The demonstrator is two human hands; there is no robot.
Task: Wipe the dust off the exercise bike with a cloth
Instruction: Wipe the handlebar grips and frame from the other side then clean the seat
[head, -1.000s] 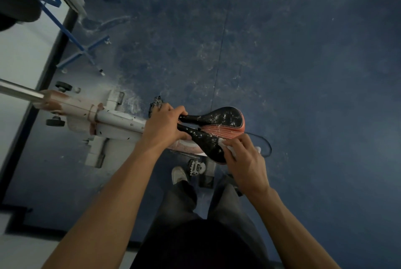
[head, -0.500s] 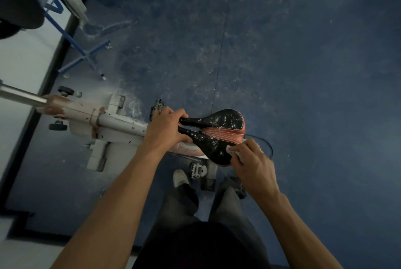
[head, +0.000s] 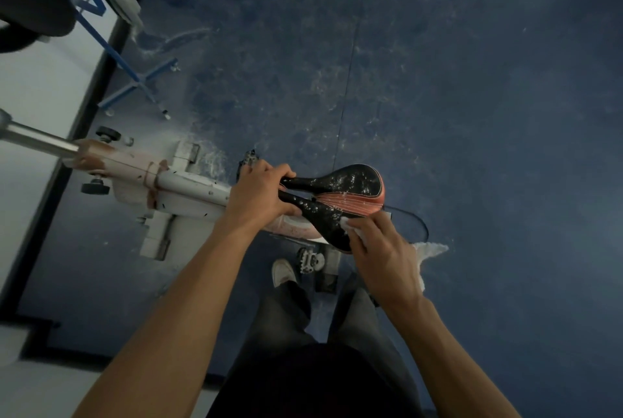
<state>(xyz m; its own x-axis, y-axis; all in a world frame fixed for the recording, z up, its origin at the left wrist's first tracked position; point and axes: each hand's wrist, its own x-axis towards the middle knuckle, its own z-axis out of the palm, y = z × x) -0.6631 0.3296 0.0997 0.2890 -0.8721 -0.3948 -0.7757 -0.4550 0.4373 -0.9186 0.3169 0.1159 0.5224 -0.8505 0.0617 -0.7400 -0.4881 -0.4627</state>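
- Saddle of the exercise bike, a black split-nose seat with a salmon-pink striped rear panel (head: 340,195), is seen from above; its long axis runs left to right across the view, nose to the left, broad rear to the right, in line with the grey-white frame tube (head: 192,190).
- White dusty specks are visible on both black halves of the saddle, so wiping is judged unfinished there.
- One white cloth (head: 357,230) is pressed on the near half of the saddle, toward its broad rear; a loose tail of it hangs out past the wrist to the right.
- The right hand (head: 381,256) holds the cloth, its grip bunched on the fabric with fingers curled over it; this hand is the nearer one to the dusty near edge.
- The left hand (head: 261,197) is wrapped round the saddle's narrow nose, a firm steadying grip.
- From the cloth, the unwiped surface lies leftward along the long axis and away across the centre slot.
- Counted: one saddle, one cloth, two hands, two metal pedals (head: 308,261), one pale shoe (head: 283,271), all above the dark blue speckled floor (head: 472,114).
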